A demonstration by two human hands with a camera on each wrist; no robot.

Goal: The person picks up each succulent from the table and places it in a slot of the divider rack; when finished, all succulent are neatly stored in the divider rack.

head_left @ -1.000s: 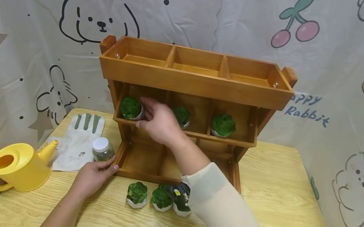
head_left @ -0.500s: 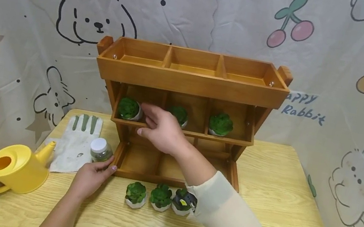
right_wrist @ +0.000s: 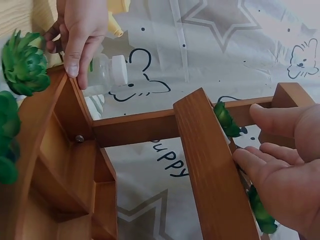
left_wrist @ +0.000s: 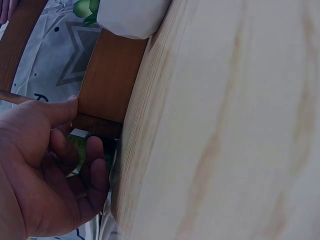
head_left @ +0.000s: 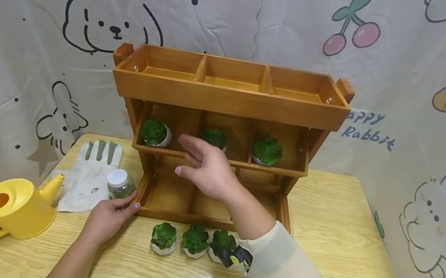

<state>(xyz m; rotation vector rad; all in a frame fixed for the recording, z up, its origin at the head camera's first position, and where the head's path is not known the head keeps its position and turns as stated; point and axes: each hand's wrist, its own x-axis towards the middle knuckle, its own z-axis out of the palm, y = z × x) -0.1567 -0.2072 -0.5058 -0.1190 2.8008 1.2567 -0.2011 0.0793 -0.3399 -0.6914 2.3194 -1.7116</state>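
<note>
The left plant (head_left: 154, 132) sits, seemingly tilted, at the left end of the middle tray (head_left: 279, 171) of the rack (head_left: 229, 101); the right hand (head_left: 212, 169) hovers beside it, thumb and fingers apart, holding nothing. The left hand (head_left: 106, 219) pinches the rack's lower front-left corner beside the jar (head_left: 120, 185), which a sideways slip might topple, and a leftward swing of the right sleeve (head_left: 293, 274) could shove the right front plant (head_left: 222, 241) into the middle front plant (head_left: 195, 239)

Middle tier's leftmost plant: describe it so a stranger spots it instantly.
Find the three-tier wooden shelf. On its middle tier, go to the left compartment. The green plant there is leftmost of three, its white pot showing along its right side.
</note>
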